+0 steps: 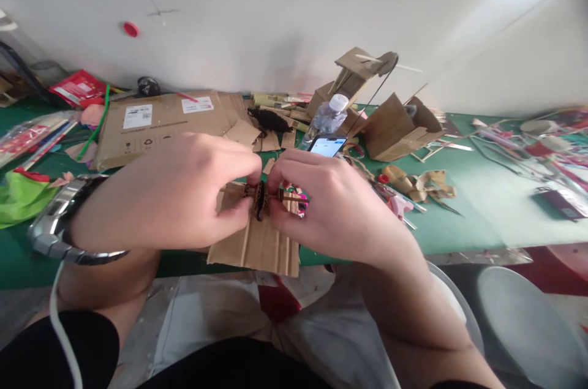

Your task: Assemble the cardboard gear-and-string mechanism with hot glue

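**Two hands pinch a small cardboard wheel over a cluttered craft bench**

While both wrists hover at the near edge of the green bench [478, 205], the left hand [174, 193] and the right hand [331, 205] meet fingertip to fingertip around a small dark cardboard wheel [260, 198]. Each hand is closed in a pinch on that piece, the left from one side, the right from the other, where a thin stick [291, 197] juts out from under the right fingers. A silver wristwatch [59, 223] circles the left wrist. Directly beneath the hands lies a corrugated cardboard sheet [257, 245], overhanging the bench edge. Just beyond the right hand a smartphone [327, 146] shows a lit screen, with a plastic water bottle [327, 116] behind it. A flattened shipping box [160, 122] rests further back on the left, and a cardboard model [362, 70] stands against the white wall.
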`<state>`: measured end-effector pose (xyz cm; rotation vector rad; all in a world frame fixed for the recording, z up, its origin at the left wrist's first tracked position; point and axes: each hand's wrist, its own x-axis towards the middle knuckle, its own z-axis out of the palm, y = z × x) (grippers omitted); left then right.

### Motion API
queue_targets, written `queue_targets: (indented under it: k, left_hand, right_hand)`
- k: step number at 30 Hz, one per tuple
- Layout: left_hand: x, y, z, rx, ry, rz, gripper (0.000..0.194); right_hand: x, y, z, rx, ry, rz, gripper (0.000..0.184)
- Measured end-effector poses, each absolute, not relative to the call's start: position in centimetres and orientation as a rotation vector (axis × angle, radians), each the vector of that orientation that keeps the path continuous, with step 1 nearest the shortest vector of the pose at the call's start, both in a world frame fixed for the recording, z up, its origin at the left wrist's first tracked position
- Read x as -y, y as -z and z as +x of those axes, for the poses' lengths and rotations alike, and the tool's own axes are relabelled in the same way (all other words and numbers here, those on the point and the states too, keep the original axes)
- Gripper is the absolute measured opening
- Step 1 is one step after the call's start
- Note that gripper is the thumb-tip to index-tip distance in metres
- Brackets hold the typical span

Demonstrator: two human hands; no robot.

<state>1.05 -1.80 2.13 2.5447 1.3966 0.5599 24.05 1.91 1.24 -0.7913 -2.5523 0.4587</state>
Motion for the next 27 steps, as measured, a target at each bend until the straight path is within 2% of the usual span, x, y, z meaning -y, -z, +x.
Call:
queue_targets:
  k: [11, 17, 27]
  left_hand:
    - [1.9, -2.0, 1.4, -1.408, -0.513, 2.624, 0.005]
    - [2.1, -1.5, 2.3, -1.490, -0.497, 2.612, 0.014]
    - [2.7, -1.8, 2.8, -1.513, -0.484, 2.623, 0.013]
  right_hand:
    - [-1.4, -1.2, 23.7, 2.510, -0.499, -0.849, 0.009]
    - [-1.3, -0.9, 23.7, 2.505, -0.479, -0.883, 0.007]
    - [-1.0, -0.7, 23.2, 2.470, -0.456, -0.883, 0.006]
